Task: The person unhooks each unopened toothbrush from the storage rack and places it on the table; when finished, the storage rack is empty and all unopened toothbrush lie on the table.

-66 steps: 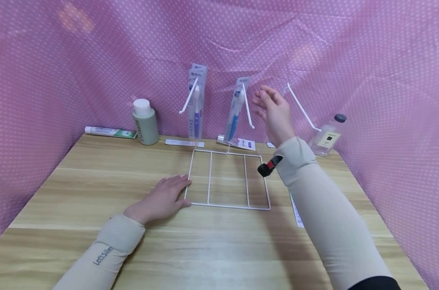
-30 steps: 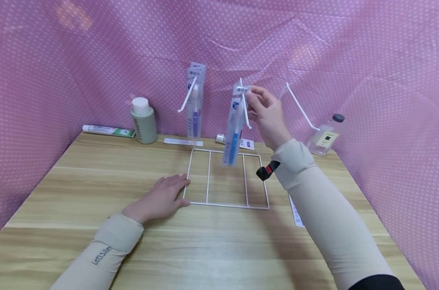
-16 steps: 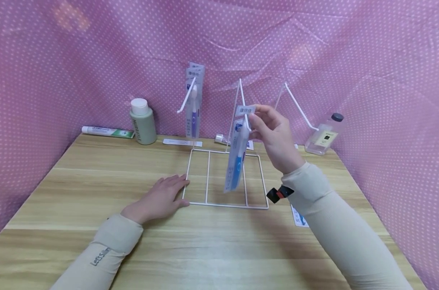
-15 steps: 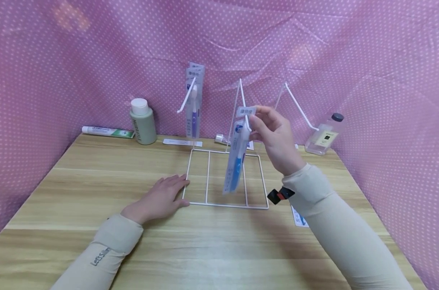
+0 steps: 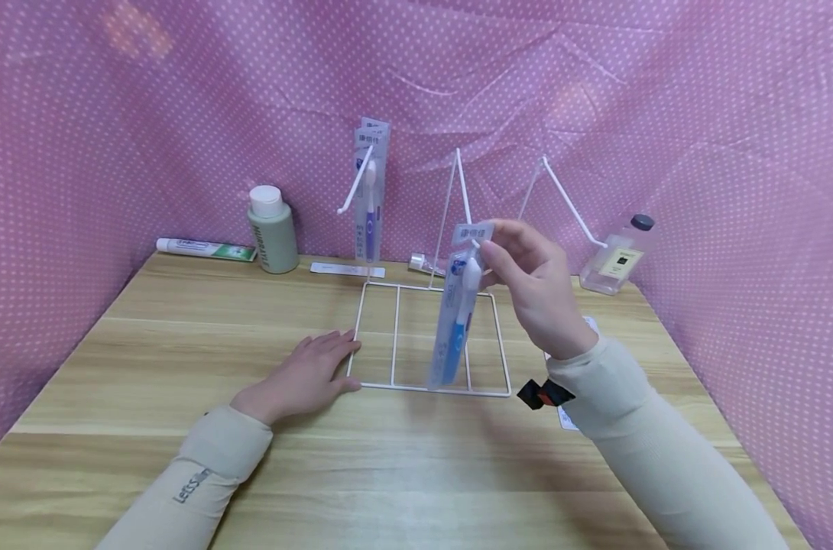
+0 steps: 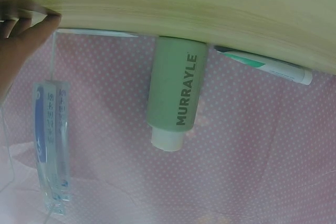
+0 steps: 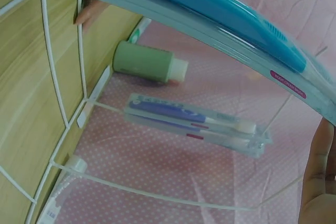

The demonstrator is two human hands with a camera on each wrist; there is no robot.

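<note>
At the far left, a toothpaste tube (image 5: 205,249) lay along the back of the wood-grain surface (image 5: 217,344), and just beside it a green bottle (image 5: 274,237) with a white cap stood upright. Nearer the front, the left hand (image 5: 299,380) rested palm down on the surface, its grip wide, fingertips and thumb against the left side of the white wire rack (image 5: 395,336). Behind the rack lay a white strip (image 5: 348,270). Above it, purple toothbrush packs (image 5: 370,198) hung one behind the other on the left prong (image 5: 357,182).

Next came a silver-ended tube (image 5: 426,263), lying at the back and partly covered from view by the blue toothbrush pack (image 5: 455,313). That pack was in the air over the rack's base, tilted, its lower end to the left. The right hand (image 5: 536,290) had a narrow grip, thumb and fingers pinching the pack's header at its right edge, so nearly all of the pack hung below and to the left of the grip. The header was at the outer end of the middle prong (image 5: 464,187); whether the prong passed through it I could not tell.

Farther right, beyond the right prong (image 5: 569,200), a clear bottle (image 5: 616,260) with a black cap leaned slightly.
</note>
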